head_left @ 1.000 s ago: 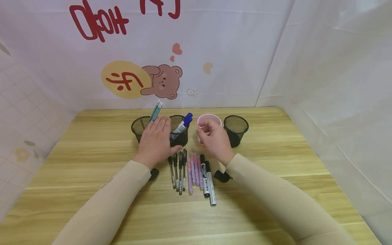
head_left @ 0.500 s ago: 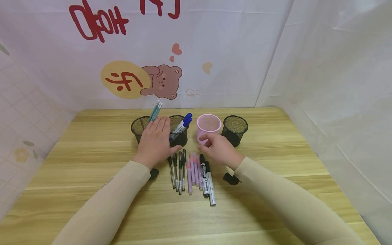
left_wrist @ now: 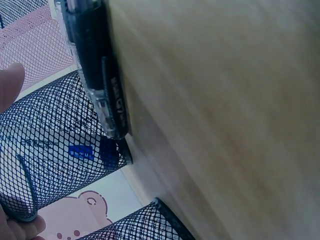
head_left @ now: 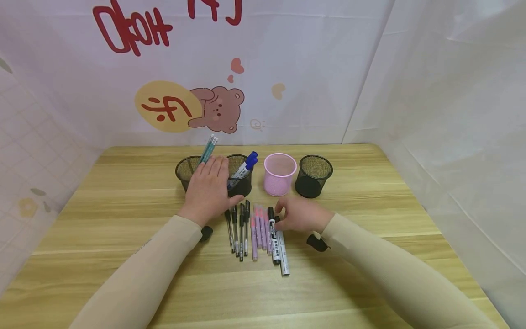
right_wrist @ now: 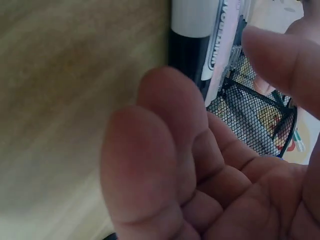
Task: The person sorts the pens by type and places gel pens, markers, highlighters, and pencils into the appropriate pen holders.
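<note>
My left hand rests with straight fingers on two black mesh pen cups. The left cup holds green pencils; the other holds blue-capped whiteboard markers. Just right of the row of pens, my right hand hovers with bent fingers, its fingertips at the cap of a white marker. In the right wrist view, thumb and fingers stand apart on either side of that marker. Beside it lies a black-labelled whiteboard marker.
Lilac highlighters and black-capped gel pens lie left of the markers. A pink mesh cup and another black mesh cup stand behind the right hand. Printed cloth hangs behind the wooden table.
My right hand has come from over the pink cup toward me, down to the markers. The left hand stays on the two black cups.
</note>
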Motion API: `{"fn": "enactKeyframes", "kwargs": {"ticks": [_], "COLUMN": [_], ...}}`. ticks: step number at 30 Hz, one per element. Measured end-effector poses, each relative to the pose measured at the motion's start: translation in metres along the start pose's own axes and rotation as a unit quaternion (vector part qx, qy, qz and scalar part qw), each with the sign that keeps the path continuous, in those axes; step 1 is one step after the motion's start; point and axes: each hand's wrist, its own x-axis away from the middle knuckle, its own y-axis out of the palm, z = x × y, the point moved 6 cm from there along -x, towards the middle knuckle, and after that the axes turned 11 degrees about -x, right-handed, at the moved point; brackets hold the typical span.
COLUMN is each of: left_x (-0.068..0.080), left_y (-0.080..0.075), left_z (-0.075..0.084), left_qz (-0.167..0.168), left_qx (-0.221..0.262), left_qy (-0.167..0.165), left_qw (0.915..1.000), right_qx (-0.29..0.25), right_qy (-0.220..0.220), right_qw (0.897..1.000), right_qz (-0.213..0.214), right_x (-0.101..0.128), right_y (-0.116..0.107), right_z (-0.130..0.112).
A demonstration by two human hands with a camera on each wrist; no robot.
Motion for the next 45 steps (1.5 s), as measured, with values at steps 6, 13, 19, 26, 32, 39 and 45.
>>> {"fn": "enactKeyframes", "kwargs": {"ticks": [6,13,19,26,32,39,45], "left_x": [-0.001,-0.002,-0.002,-0.002,-0.002,0.000,0.002], "left_y": [-0.002,-0.004,-0.004,-0.004,-0.004,-0.005,-0.003], "left_z": [0.000,0.000,0.000,-0.001,-0.001,0.000,0.000], "left_qz": [0.001,-0.005,-0.005,-0.004,-0.003,0.000,-0.009], "left_qx": [-0.003,0.002,0.004,0.004,0.002,0.000,0.005], "left_qy": [0.000,0.000,0.000,0.000,0.000,-0.003,-0.002], "left_qw": [1.0000,1.0000,1.0000,1.0000,1.0000,1.0000,0.9999], "right_qx": [0.009,0.011,-0.035,-0.068,-0.064,-0.059,-0.041], "right_qy": [0.006,0.009,0.032,0.053,0.065,0.065,0.062], "right_qw": [1.000,1.000,0.999,0.996,0.996,0.996,0.997], "right_qz": [-0.008,-0.003,-0.013,-0.019,-0.014,-0.012,-0.009], "right_x": [-0.001,-0.003,-0.001,-0.002,-0.006,-0.009,-0.007], "right_y": [0.005,0.007,0.006,0.007,0.006,0.004,0.007], "right_z": [0.003,0.005,0.007,0.007,0.012,0.014,0.013]}}
